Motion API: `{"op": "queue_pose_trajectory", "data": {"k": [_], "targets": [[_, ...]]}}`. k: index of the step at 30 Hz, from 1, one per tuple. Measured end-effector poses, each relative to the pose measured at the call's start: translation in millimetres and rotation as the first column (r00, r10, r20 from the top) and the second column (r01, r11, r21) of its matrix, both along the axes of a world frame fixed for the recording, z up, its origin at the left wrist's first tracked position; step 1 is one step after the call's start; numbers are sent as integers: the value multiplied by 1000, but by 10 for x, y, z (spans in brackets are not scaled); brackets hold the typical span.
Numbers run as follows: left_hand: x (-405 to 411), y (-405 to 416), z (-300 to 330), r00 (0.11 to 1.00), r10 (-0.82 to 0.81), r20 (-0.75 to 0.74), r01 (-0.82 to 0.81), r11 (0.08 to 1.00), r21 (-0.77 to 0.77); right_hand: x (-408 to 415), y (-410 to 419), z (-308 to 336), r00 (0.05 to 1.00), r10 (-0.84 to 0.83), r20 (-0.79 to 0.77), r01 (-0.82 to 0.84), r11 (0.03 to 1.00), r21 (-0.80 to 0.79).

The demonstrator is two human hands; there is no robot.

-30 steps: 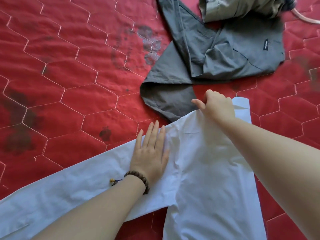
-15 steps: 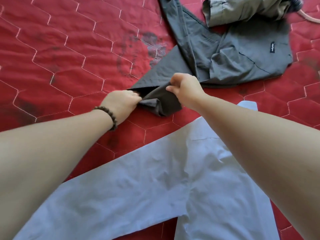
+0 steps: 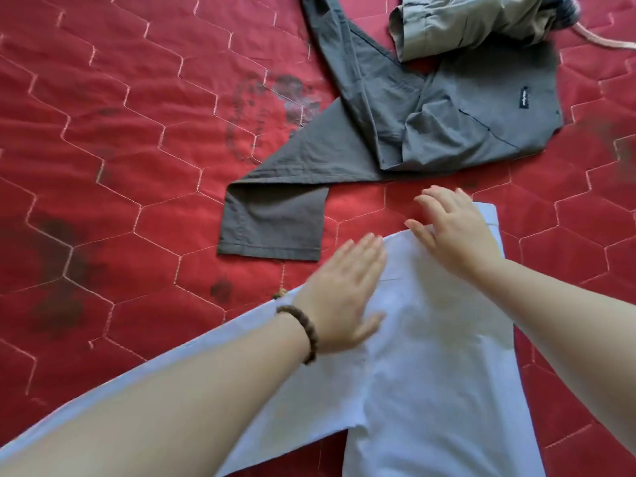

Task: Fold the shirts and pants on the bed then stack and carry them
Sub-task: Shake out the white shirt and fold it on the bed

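Flattening step: my left hand point(image 3: 344, 297) and right hand point(image 3: 454, 232), fingers spread, lie on the white shirt point(image 3: 430, 373), just near-side of the grey pants point(image 3: 395, 139). Next, probably fold the sleeve across the body.

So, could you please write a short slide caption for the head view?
Both open hands, left and right, over the white garment on the red quilt, grey pants beyond.

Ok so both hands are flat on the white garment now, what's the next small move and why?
Probably smooth outward, then fold the left panel inward. The left hand and right hand lie open on the white garment, which looks spread out and unfolded, while the grey pants lie apart on the red quilt.
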State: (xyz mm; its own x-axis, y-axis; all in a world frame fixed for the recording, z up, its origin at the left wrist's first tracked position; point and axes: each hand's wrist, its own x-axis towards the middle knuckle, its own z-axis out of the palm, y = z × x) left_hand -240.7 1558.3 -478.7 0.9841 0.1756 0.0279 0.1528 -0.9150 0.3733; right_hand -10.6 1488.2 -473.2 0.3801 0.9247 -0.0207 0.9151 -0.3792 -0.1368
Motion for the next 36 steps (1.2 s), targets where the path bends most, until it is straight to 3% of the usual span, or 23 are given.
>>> {"op": "queue_pose_trajectory", "data": {"k": [2, 4, 7, 9, 13, 17, 20, 27, 31, 33, 36], "targets": [[113, -353, -137, 996, 29, -87, -26, 999, 33, 118, -211, -63, 995, -97, 26, 98, 994, -53], [157, -520, -272, 975, 98, -200, -87, 994, 67, 173, -351, -124, 961, -275, -20, 275, 962, -3], [150, -556, -400, 961, 155, -228, -129, 984, 126, 185, -473, -145, 786, -596, -168, 613, 785, 86], [146, -565, -416, 962, 154, -227, -127, 983, 130, 201, -555, -152, 692, -687, -222, 711, 702, 42], [125, -556, -374, 982, 160, -104, -152, 985, 81, 229, -640, -115, 637, -724, -266, 737, 672, -64], [-46, -457, -357, 900, 434, 41, -431, 900, -66, 198, -636, -136, 679, -653, -336, 689, 724, -14], [-149, -428, -376, 859, 510, 37, -499, 853, -154, 267, -632, -151, 691, -623, -367, 677, 735, 26], [-138, -435, -456, 879, 456, -140, -456, 889, 34, 398, -641, -223, 712, -675, -193, 687, 727, -6], [-128, -443, -527, 850, 474, -231, -453, 880, 143, 368, -759, -142, 624, -702, -343, 759, 648, 54], [-129, -439, -538, 843, 482, -240, -453, 876, 168, 287, -957, -67, 574, -729, -373, 791, 611, 25], [-117, -453, -543, 843, 484, -234, -452, 874, 179, -11, -1278, -46, 564, -729, -387, 771, 633, -68]]}}
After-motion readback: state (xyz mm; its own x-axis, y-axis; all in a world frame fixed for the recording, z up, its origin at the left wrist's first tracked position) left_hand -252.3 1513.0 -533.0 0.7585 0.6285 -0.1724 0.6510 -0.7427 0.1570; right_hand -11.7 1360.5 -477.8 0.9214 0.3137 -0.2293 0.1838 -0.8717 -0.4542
